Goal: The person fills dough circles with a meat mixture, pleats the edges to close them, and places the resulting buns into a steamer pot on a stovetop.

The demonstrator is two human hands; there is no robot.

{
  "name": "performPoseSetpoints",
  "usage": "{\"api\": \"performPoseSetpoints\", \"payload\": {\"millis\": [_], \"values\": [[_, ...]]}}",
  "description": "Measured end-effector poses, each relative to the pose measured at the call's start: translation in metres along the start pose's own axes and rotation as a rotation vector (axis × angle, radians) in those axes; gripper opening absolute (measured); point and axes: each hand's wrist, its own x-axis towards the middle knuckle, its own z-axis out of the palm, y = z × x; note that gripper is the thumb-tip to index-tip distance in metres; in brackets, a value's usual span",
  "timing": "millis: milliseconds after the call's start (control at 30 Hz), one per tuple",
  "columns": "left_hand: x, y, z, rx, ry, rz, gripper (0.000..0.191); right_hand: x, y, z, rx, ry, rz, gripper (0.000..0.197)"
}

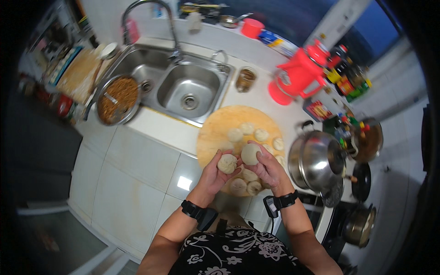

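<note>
My left hand (216, 175) cups a pleated dough bun (227, 163), its gathered top facing up. In my right hand (268, 170) is a smooth, pale dough bun (251, 154), gripped with the thumb over its edge. Both buns are held above a round wooden board (215, 129). Around the board lie several more buns, among them a pleated one (261, 134) at the far side and another (254, 188) near the front edge. My hands and forearms hide part of the board.
A metal pan of brown filling (118, 99) with a utensil in it stands by the double sink (189, 80) at left. To the right are a lidded steel steamer pot (314, 160), a red thermos jug (297, 75) and a glass jar (245, 79). Bottles crowd the far right corner.
</note>
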Motion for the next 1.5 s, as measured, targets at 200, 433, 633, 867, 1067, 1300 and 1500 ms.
{"api": "performPoseSetpoints", "payload": {"millis": [200,433,633,867,1067,1300,1500], "values": [[0.038,-0.102,0.068,0.185,-0.119,-0.293,0.042,-0.145,-0.017,-0.061,0.055,0.233,-0.208,0.056],[0.073,-0.287,0.156,0.514,-0.323,-0.598,0.042,-0.348,-0.043,-0.118,-0.074,0.636,-0.435,0.055],[0.067,-0.48,0.199,0.513,-0.401,-0.876,0.043,-0.54,-0.037,-0.154,-0.163,0.978,-0.647,0.066],[0.059,-0.611,0.259,0.611,-0.502,-1.046,0.043,-0.703,-0.08,-0.195,-0.294,1.451,-0.784,0.062],[0.092,-0.684,0.304,0.479,-0.555,-1.119,0.043,-0.768,-0.129,-0.259,-0.578,1.666,-0.454,0.056],[0.127,-0.761,0.34,0.39,-0.544,-1.247,0.041,-0.795,-0.17,-0.321,-0.906,1.629,0.5,0.059],[0.146,-0.799,0.34,0.337,-0.497,-1.381,0.04,-0.797,-0.161,-0.365,-0.954,1.488,0.779,0.063]]}}
